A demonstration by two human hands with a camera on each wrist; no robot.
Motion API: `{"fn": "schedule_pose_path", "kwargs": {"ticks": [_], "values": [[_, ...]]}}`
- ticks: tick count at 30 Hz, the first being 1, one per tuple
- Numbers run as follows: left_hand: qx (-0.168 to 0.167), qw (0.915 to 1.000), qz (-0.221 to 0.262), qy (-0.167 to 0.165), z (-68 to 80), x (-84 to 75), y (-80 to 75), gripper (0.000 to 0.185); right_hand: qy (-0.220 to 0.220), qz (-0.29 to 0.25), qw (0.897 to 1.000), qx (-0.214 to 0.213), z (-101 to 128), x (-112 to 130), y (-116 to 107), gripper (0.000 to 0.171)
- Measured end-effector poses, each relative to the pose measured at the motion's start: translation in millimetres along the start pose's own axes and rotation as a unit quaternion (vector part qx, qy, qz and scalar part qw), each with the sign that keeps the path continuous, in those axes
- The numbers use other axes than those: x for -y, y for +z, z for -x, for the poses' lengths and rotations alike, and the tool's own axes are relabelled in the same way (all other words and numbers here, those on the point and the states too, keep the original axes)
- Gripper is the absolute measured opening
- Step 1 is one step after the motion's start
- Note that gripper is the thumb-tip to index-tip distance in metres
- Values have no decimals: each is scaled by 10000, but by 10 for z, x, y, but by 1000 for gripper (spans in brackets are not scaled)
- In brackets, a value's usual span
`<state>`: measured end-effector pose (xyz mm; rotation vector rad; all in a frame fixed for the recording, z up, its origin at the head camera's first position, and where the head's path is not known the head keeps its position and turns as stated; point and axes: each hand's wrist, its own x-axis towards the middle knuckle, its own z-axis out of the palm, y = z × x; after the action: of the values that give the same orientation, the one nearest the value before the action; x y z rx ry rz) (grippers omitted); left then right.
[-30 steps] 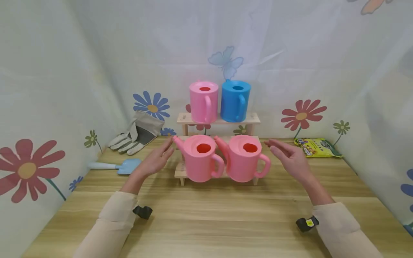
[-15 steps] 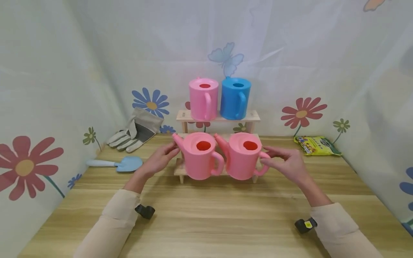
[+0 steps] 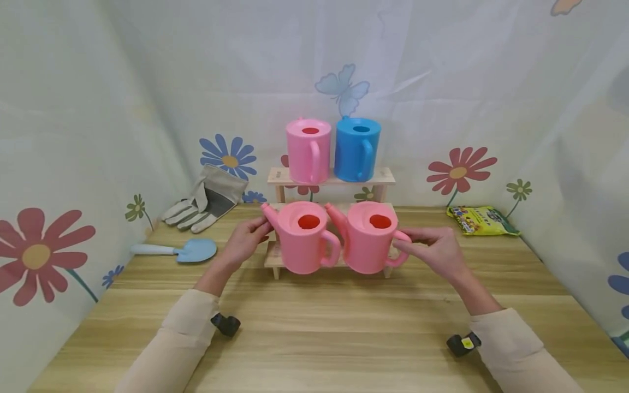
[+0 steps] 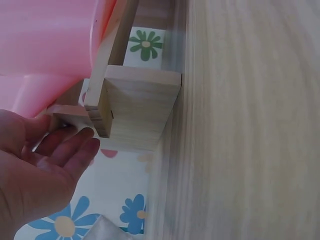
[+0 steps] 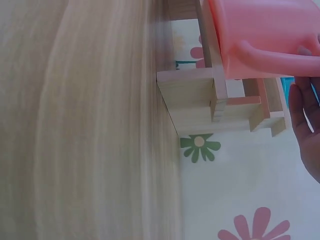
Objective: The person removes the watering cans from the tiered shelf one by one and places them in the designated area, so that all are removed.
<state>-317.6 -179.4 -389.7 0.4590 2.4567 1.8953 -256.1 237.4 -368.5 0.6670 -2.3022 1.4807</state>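
Note:
Two coral-pink watering cans stand side by side on the lower step of a wooden stand (image 3: 275, 261), spouts to the left, handles to the right. At the left watering can (image 3: 301, 251), my left hand (image 3: 243, 243) holds the spout between thumb and index finger; the other fingers curl below it in the left wrist view. My right hand (image 3: 439, 251) pinches the handle of the right watering can (image 3: 366, 251); the right wrist view shows this handle (image 5: 280, 62) with fingertips behind it. On the top step stand a lighter pink watering can (image 3: 300, 158) and a blue watering can (image 3: 351, 158).
Work gloves (image 3: 208, 199) and a light blue trowel (image 3: 196, 250) lie on the left of the wooden table (image 3: 334, 338). A yellow packet (image 3: 481, 220) lies at the back right. A flower-print curtain (image 3: 221, 65) hangs behind and at both sides.
Both hands have moved inward from beside the stand. The left hand has come to the left can's spout, and the right hand has taken hold of the right can's handle. The cans stay in place.

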Motion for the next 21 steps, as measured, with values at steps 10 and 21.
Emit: {"fn": "schedule_pose_path", "kwargs": {"ticks": [10,21], "values": [[-27,9946,1006,-249,-2,9,27,41,712,-947,9929,76,1,36,24,31],[-178,9935,1060,-373,-4,16,49,41,462,-1220,9915,2,-7,79,45,25]]}}
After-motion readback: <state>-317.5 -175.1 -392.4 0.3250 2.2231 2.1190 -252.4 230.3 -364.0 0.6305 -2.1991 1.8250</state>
